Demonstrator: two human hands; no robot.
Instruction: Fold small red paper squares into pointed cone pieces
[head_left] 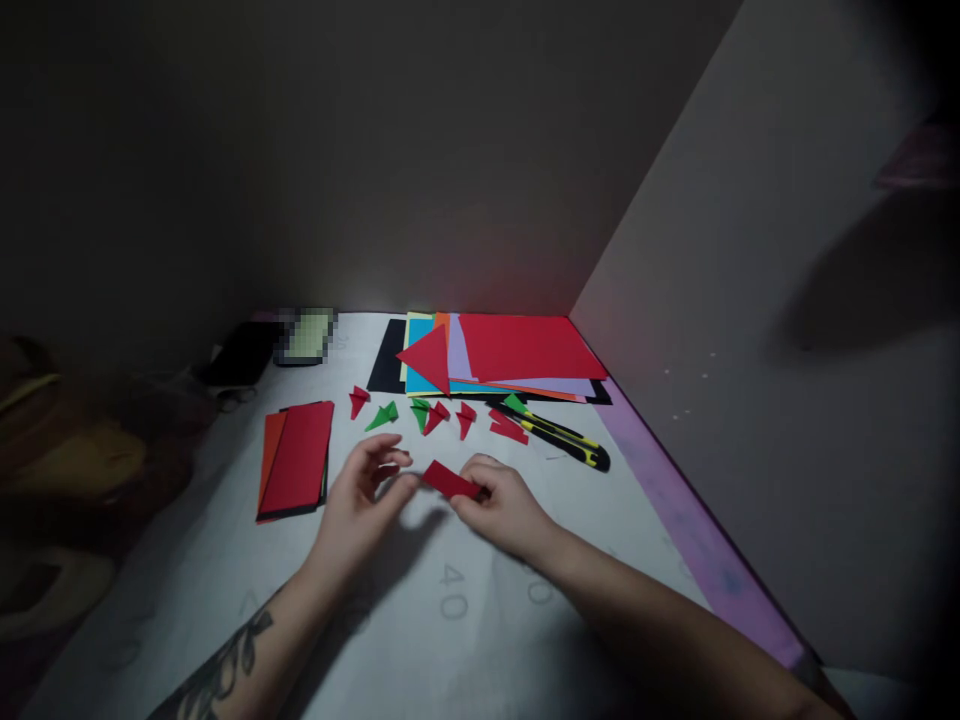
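- at far left, narrow red card [300, 457] atop an orange and a black one, flat on the white surface [420, 660]
- next, left hand [367, 490] with fingers curved and spread, thumb tip just beside the strip's free end, pinching nothing
- beyond both hands, a row of small folded paper pieces [382, 416], red and green
- between the hands, red strip [448, 479], free end pointing left and slightly away from the body, long axis slanting rightward and nearer; plain red, narrow, straight-edged, right end hidden in the fingers
- behind the row, pile of coloured sheets [532, 347], red uppermost at right
- then right hand [504, 505], pinching the strip's right end between thumb and fingers
- farther right, black-and-yellow cutter [566, 442], lying slantwise
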